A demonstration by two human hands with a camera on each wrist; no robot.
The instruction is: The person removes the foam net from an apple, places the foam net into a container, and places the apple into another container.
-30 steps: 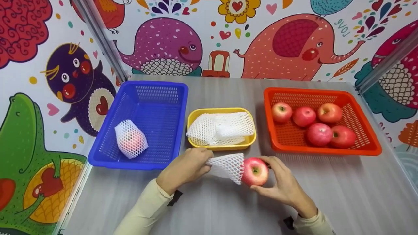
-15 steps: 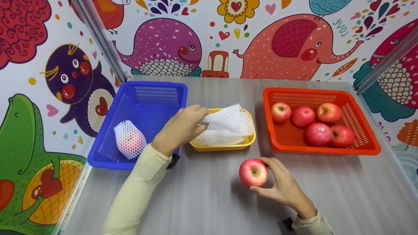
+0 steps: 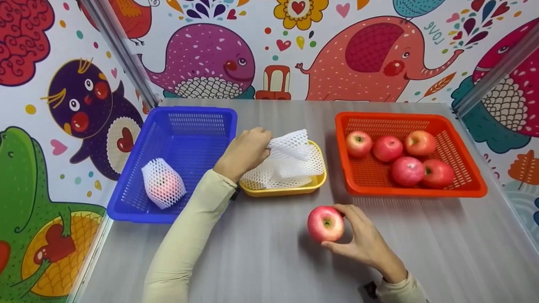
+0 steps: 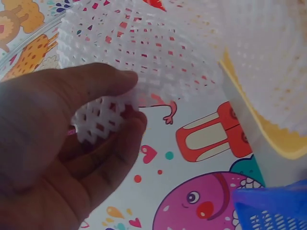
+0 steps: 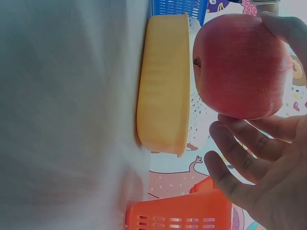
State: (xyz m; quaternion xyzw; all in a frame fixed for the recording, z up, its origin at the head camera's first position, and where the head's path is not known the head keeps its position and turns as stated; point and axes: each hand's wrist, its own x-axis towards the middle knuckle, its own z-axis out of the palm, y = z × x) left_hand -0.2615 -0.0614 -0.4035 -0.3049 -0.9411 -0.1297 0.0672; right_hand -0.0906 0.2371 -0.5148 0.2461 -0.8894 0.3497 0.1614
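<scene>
Above the left part of the yellow basket [image 3: 281,192], my left hand [image 3: 246,151] pinches a white foam fruit net [image 3: 292,142] between thumb and fingers. In the left wrist view the foam net [image 4: 139,52] hangs spread out beyond the fingertips. My right hand [image 3: 364,242] holds a red apple [image 3: 325,224] by its side over the table, stem end showing. Seen from the right wrist, the apple [image 5: 242,67] sits between the thumb and some fingers, while other fingers [image 5: 230,177] stand off it. More foam nets [image 3: 300,166] lie in the yellow basket.
To the left stands a blue basket [image 3: 193,110] with a net-wrapped apple [image 3: 163,183] in it. An orange-red basket [image 3: 414,192] with several bare apples [image 3: 407,171] stands at the right. Printed wall panels [image 3: 278,50] close off the back and sides.
My left hand has moved from beside the apple up and away to the yellow basket, where it lifts a foam net. The right hand and its apple have stayed nearly still.
</scene>
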